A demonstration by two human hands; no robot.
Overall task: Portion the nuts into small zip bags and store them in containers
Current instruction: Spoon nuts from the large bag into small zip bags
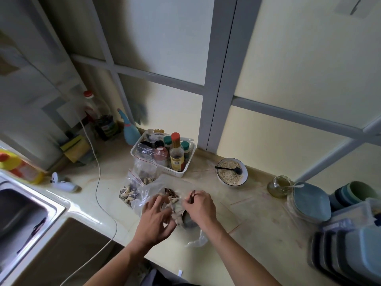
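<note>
the countertop (257, 219) runs under both hands. far left of the left hand sits the sink (26, 213). beyond the hands stands a white basket (183, 172) of bottles. the big clear bag of nuts (156, 188) lies open just past the fingers. left of it, filled zip bags (128, 193) rest together. the left hand (155, 220) curls its fingers at the bag mouth; whether it pinches plastic i cannot tell. the right hand (199, 207) grips a metal scoop (188, 218) by its handle
</note>
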